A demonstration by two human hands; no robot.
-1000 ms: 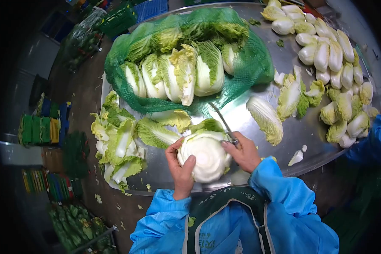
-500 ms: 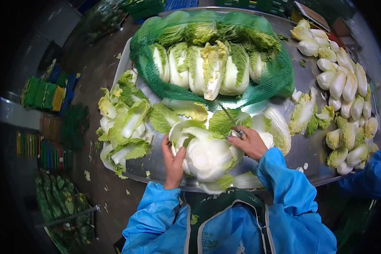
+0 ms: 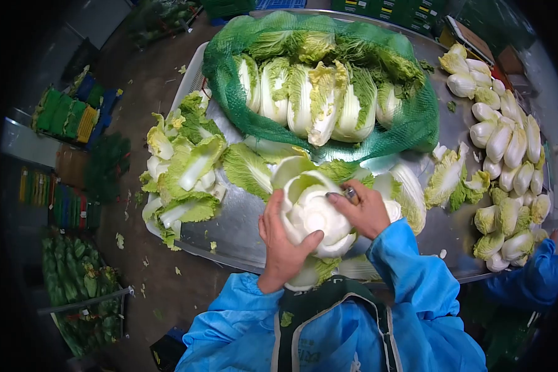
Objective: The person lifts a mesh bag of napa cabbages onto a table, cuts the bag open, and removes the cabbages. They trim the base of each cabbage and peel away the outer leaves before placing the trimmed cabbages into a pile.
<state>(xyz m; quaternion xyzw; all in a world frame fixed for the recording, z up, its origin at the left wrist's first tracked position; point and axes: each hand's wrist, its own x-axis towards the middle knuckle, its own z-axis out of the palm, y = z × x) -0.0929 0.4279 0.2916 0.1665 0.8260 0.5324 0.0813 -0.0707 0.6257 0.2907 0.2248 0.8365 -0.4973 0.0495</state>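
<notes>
Near the table's front edge, a Chinese cabbage (image 3: 319, 214) points its pale cut base up towards me, its outer leaves spread around it. My left hand (image 3: 285, 239) grips its left side, thumb on the near side of the base and fingers around the leaves. My right hand (image 3: 367, 212) is closed on a knife (image 3: 351, 194); only the handle end shows, the blade being hidden. The right thumb presses on the cabbage's right side. Loose leaves (image 3: 248, 168) lie just behind, and another Chinese cabbage (image 3: 409, 197) rests right of my right hand.
A green net bag (image 3: 226, 102) with several Chinese cabbages (image 3: 299, 102) lies across the metal table (image 3: 229, 229). Trimmed leaves (image 3: 189, 170) are heaped at left, and trimmed cabbage hearts (image 3: 508, 146) line the right. Another person's blue sleeve (image 3: 533, 273) shows at far right.
The knife blade, visible before, is now out of sight. My left hand has moved farther over the cabbage, and the cabbage sits slightly higher and to the right in view.
</notes>
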